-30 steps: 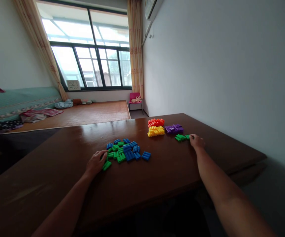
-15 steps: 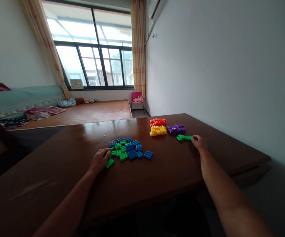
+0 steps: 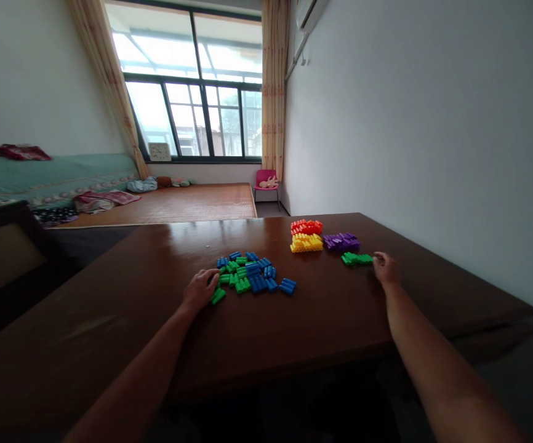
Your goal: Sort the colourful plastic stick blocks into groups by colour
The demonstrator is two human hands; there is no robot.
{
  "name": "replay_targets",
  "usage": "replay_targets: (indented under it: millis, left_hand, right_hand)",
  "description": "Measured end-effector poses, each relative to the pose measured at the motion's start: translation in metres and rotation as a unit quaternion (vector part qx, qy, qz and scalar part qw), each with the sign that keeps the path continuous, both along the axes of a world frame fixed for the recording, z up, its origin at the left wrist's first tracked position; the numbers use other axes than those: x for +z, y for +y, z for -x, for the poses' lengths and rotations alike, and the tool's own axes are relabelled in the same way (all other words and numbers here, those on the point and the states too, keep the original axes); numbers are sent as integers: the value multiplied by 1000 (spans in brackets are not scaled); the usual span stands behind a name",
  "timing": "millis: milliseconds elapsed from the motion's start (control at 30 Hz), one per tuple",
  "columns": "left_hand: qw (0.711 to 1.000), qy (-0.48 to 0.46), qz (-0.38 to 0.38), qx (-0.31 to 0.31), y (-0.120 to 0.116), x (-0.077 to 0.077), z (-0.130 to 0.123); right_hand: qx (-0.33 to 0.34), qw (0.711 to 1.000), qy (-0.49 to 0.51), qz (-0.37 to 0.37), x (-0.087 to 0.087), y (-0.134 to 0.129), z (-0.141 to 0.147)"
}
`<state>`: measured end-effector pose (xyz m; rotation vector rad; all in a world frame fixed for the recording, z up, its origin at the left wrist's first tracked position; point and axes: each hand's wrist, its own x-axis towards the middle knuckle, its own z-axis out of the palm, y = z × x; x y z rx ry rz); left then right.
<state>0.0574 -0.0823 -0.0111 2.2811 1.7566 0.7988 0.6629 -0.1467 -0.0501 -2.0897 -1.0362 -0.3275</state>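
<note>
My left hand (image 3: 202, 288) rests at the left edge of a loose mix of green blocks (image 3: 242, 284) and blue blocks (image 3: 258, 282), its fingers curved over green ones; what they hold, if anything, is hidden. On the right, my right hand (image 3: 385, 268) is at the right end of a short row of green blocks (image 3: 357, 259), thumb and fingertips pressed together there. Behind that row lies a purple group (image 3: 341, 241). Left of the purple group sit yellow blocks (image 3: 306, 243), with red blocks (image 3: 306, 227) just behind them.
The brown table (image 3: 229, 338) reaches toward a low bed (image 3: 202, 202) and a window. A pink chair (image 3: 266, 178) holding a soft toy stands beyond the table. A white wall (image 3: 409, 135) runs along the right side.
The camera view has turned a little left, so everything appears shifted right. Both hands remain at the same block groups, with only slight finger movement.
</note>
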Motion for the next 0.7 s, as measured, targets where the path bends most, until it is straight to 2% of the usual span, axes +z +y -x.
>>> replay_targets:
  millis: [100, 167, 233, 300, 367, 433, 500, 567, 700]
  left_hand:
    - [1000, 2, 5, 10, -4, 3, -3]
    - [1000, 3, 8, 14, -7, 5, -5]
    - [1000, 1, 10, 16, -9, 7, -7]
    - [1000, -5, 12, 13, -11, 8, -8]
    - [1000, -14, 15, 10, -12, 8, -9]
    - [1000, -26, 15, 9, -12, 7, -9]
    - [999, -37, 9, 7, -12, 5, -9]
    - [999, -46, 3, 5, -11, 3, -9]
    - [999, -51, 12, 7, -11, 3, -10]
  right_hand:
    - [9, 992, -58, -109, 11, 3, 16]
    - [67, 981, -116, -142, 27, 4, 51]
    - [169, 962, -165, -139, 45, 3, 108]
    - [291, 932, -193, -92, 59, -3, 180]
    - [411, 886, -214, -13, 68, -10, 254]
    - [489, 837, -243, 41, 71, -15, 317]
    - [510, 810, -280, 75, 70, -16, 362]
    - [494, 808, -304, 102, 68, -14, 386]
    - [472, 813, -314, 130, 68, -13, 396]
